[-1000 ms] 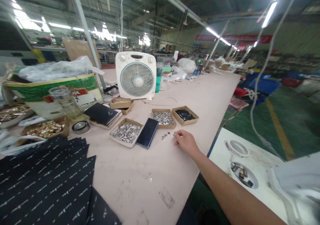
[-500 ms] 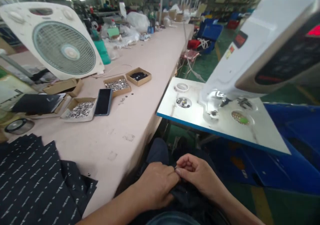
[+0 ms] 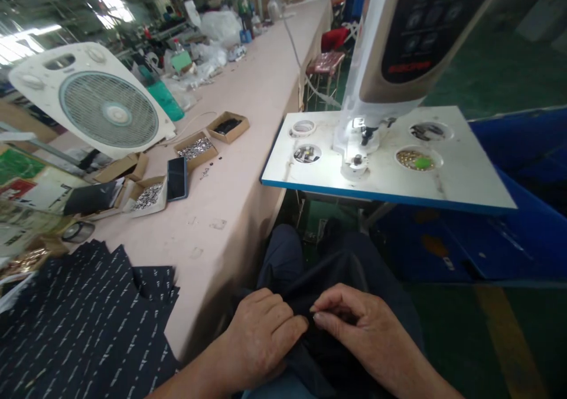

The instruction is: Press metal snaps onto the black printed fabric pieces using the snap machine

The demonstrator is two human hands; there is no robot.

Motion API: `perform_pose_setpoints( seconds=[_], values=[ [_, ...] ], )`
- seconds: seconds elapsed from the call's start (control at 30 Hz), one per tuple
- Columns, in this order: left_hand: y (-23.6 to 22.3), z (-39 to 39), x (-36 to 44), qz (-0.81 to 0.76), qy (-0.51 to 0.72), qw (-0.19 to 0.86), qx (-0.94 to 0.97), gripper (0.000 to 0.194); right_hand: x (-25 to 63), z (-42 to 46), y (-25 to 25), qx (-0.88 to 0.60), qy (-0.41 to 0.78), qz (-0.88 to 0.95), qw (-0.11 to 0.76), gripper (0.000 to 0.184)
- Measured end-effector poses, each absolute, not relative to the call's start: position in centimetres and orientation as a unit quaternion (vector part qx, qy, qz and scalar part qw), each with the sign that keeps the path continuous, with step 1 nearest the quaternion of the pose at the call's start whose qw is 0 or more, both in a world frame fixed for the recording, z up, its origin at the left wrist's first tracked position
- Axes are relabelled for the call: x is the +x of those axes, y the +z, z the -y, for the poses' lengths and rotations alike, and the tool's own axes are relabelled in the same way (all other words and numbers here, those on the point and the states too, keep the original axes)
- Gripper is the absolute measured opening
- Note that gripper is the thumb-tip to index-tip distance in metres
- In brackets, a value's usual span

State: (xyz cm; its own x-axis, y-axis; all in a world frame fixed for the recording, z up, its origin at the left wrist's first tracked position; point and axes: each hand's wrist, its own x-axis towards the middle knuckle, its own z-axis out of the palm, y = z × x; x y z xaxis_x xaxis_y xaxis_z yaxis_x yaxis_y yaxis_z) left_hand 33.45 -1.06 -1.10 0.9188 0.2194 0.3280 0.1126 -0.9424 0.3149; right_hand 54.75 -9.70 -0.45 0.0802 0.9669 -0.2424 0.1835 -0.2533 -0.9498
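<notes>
My left hand [image 3: 259,340] and my right hand [image 3: 361,331] rest close together on my lap, both closed and pinching a piece of dark fabric [image 3: 328,281]. The fingertips nearly meet over it. A small item may sit between the right fingers, but it is too small to make out. Ahead stands a white press machine [image 3: 398,38] on a white plate with a blue edge [image 3: 465,174], its lit tool head [image 3: 358,145] over the plate. Round wells in the plate hold small parts [image 3: 414,160].
A long pink table [image 3: 248,151] runs along the left with a white fan [image 3: 95,100], cardboard boxes of metal studs [image 3: 195,148], a phone [image 3: 177,178] and a stack of dark printed fabric pieces [image 3: 80,322]. Blue bins [image 3: 522,221] stand on the right.
My right hand has left the loose studs on the table and come down to my lap beside the left hand. The view has swung right and down toward the press.
</notes>
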Motion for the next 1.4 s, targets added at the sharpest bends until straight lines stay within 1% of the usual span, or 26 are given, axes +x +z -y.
perform_pose_setpoints(
  seconds=[0.17,0.3,0.5,0.63,0.77,1.1,1.27,1.4],
  values=[
    [-0.5,1.7,33.3,-0.086,0.209,0.157,0.961,0.023,54.8,10.3,-0.6,-0.599,0.477,0.476,0.433,0.01],
    [-0.1,1.8,33.6,-0.087,0.203,0.163,0.962,0.022,54.8,10.5,-0.9,-0.597,0.463,0.475,0.452,0.013],
    [-0.2,1.4,34.0,-0.09,0.201,0.173,0.96,0.018,54.7,10.8,-1.3,-0.596,0.436,0.497,0.457,0.024],
    [-0.3,1.2,34.0,-0.101,0.199,0.184,0.957,0.018,54.7,10.7,-1.4,-0.588,0.418,0.531,0.444,0.028],
    [-0.6,1.2,33.8,-0.124,0.191,0.195,0.954,0.02,54.7,10.6,-1.6,-0.575,0.362,0.588,0.438,0.03],
    [-1.3,1.5,33.6,-0.163,0.197,0.217,0.942,0.02,54.3,10.4,-2.0,-0.574,0.283,0.653,0.406,0.024],
    [-1.4,1.6,34.1,-0.183,0.213,0.241,0.929,0.015,54.4,10.7,-1.9,-0.563,0.281,0.68,0.377,0.027],
    [-1.6,1.6,34.4,-0.213,0.21,0.295,0.908,0.015,54.8,11.0,-1.3,-0.559,0.312,0.682,0.354,0.032]
  ],
)
